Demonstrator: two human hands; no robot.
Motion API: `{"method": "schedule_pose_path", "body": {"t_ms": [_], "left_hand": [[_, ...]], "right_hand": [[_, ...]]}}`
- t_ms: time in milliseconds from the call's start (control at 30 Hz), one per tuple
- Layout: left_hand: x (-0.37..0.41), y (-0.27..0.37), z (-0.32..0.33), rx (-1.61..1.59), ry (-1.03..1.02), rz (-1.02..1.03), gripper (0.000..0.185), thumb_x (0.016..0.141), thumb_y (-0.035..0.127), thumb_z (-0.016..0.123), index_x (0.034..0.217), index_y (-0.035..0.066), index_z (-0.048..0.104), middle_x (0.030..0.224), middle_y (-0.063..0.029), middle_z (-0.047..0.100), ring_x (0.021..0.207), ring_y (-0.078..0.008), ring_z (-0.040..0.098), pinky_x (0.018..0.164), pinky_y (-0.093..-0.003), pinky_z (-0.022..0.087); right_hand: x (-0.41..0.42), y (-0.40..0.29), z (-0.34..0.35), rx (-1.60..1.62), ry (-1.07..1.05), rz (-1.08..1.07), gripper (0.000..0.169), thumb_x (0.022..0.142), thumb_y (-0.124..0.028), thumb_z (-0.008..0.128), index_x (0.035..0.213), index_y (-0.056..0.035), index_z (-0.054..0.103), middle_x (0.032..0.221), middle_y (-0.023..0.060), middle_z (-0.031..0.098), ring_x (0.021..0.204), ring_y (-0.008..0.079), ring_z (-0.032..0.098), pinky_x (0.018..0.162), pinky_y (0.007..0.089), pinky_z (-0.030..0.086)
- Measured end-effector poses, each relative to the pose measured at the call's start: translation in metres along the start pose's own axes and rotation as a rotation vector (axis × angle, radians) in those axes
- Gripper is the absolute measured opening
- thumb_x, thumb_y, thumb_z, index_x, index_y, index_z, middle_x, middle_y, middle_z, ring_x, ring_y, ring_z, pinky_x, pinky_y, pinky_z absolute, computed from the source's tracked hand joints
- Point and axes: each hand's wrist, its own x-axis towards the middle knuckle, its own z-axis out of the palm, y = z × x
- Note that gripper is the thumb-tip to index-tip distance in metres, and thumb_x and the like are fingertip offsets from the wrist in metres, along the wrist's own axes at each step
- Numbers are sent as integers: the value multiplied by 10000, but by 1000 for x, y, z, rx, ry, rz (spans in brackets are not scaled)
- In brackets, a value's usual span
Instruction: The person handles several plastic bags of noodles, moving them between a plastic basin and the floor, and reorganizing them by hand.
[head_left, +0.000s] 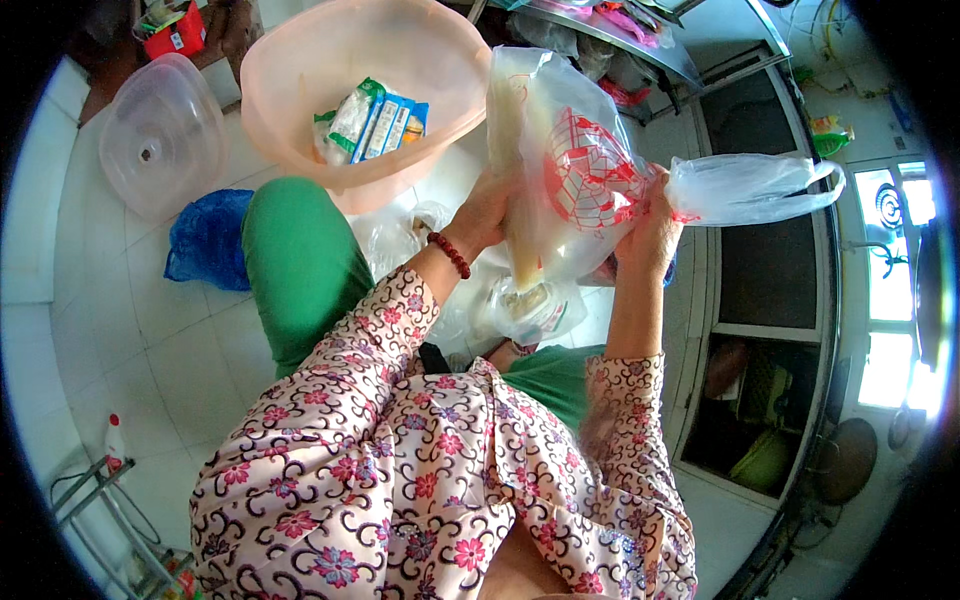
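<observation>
A translucent plastic bag with red printing is held up in front of me, between my two hands. Pale yellowish contents show through its left side. My left hand, below a dark red bead bracelet, holds the bag's left side, its fingertips hidden by the plastic. Around the gathered neck, my right hand is closed, and the bag's loose handles stick out to the right. Beneath it, on the floor between my legs, lies another clear plastic bag with contents I cannot make out.
A large pinkish plastic tub holds several packets. Left of it are a clear plastic basin or lid and a blue plastic bag. A metal shelf stands far right, cabinets line the right, and a metal frame is lower left.
</observation>
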Motion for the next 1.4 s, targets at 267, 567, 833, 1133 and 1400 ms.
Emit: {"method": "schedule_pose_path", "body": {"t_ms": [267,567,833,1133,1400], "left_hand": [[-9,-7,-18,-67,55,76,428,879,303,510,1239,82,439,1145,-82,550,1044,-204,534,892,-357,459],[-2,-6,-14,-302,4,-22,425,844,280,569,1196,59,480,1124,-80,559,1039,-207,532,893,-361,453],[-10,-10,-10,-261,62,-69,424,839,286,581,1186,63,480,1093,-78,567,984,-207,557,853,-365,473],[1,-28,-15,-54,-29,38,431,854,268,551,1222,71,446,1121,-85,540,1020,-207,530,894,-348,440],[-14,-11,-1,355,-11,295,322,864,134,508,1174,52,474,1071,-73,554,958,-148,546,815,-278,472]], "right_hand": [[-20,-15,3,188,-231,34,546,877,-408,497,1250,-19,409,1249,143,461,1133,297,457,941,465,384],[-27,30,-41,-406,-653,-68,443,813,-202,581,1190,3,473,1155,95,520,1068,236,481,930,366,379],[-9,35,-7,-166,-84,163,246,773,-68,585,1016,-31,583,1003,65,589,934,189,540,826,322,427],[-17,38,10,-1017,-608,-805,527,821,-299,552,1272,-61,421,1382,133,337,1308,280,265,1073,400,169],[-29,68,-6,-895,-688,-564,517,789,-217,596,1246,-54,419,1285,160,412,1209,297,371,1012,410,277]]}}
